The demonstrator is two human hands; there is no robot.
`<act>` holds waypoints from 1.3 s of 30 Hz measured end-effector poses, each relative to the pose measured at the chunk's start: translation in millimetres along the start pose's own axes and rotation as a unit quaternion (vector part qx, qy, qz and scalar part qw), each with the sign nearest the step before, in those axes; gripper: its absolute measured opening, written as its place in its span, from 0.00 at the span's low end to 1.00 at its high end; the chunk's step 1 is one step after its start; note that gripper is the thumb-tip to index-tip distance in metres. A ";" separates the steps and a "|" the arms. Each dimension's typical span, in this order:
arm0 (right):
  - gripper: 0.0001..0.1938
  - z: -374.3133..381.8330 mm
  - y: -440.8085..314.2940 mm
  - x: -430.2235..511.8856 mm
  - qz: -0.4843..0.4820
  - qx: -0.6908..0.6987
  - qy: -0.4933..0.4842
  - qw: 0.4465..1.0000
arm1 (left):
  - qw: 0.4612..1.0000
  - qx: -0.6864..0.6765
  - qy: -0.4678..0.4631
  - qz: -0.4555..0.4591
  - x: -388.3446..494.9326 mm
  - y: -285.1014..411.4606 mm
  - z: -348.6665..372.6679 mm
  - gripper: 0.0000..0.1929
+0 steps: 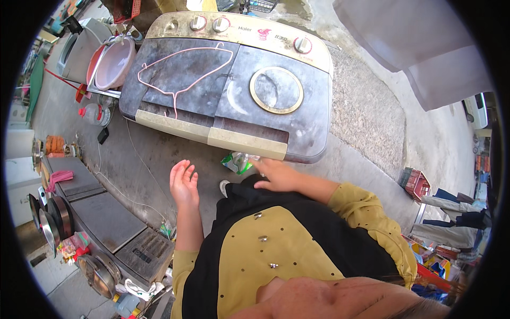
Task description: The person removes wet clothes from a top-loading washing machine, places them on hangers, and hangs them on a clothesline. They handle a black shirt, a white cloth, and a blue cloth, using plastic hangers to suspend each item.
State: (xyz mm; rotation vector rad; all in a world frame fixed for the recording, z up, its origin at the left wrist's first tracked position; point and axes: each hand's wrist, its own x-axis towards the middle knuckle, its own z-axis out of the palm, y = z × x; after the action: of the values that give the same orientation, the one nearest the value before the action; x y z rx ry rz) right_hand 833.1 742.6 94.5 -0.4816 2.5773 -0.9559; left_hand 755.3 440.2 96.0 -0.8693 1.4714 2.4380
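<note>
A twin-tub washing machine (179, 83) with a grimy dark top and a cream control panel stands before me. On its left lid lies a pink clothes hanger (175, 93); the right lid has a round window (277, 89). Both lids look closed. My left hand (185, 183) is raised just short of the machine's front edge, palm up, fingers loosely bent, holding nothing. My right hand (275, 175) is held out near the front edge of the right lid, fingers apart; no held object shows. Beyond its fingertips a green and clear plastic bag (238, 162) lies low beneath the edge.
Pink basin (115, 63) and large plastic bottle (95, 114) stand left of the machine. A dark cabinet (107, 217) with pans (59, 217) is at lower left, with a thin cable (131, 199) on the floor beside it. A red crate (415, 184) is at right; grey cloth (418, 44) hangs upper right.
</note>
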 end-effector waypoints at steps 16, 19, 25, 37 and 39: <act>0.18 -256.8 205.9 113.3 0.126 -0.352 0.335 0.865 | 0.967 0.012 0.189 0.172 -21.6 50.6 -103.1 0.10; 0.15 -261.4 215.2 116.2 0.047 -0.407 0.358 0.839 | 0.940 0.014 0.290 0.178 -26.9 46.5 -160.8 0.10; 0.20 -264.9 223.4 134.2 0.147 -0.515 0.313 0.784 | 0.886 0.090 0.433 0.141 -53.4 -23.5 -298.8 0.06; 0.24 -227.5 204.9 132.4 0.271 -0.403 0.413 0.771 | 0.706 0.372 0.586 -0.145 -176.8 -211.0 -394.5 0.09; 0.25 -198.5 187.7 144.7 0.207 -0.300 0.421 0.831 | 0.714 0.344 0.593 -0.142 -183.2 -220.0 -397.7 0.09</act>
State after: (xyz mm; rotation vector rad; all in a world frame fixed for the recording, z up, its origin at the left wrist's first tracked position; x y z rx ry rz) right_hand 583.9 925.0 80.1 0.5023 3.5435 -0.1555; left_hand 1154.3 239.8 -105.8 -2.3312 2.0315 0.7265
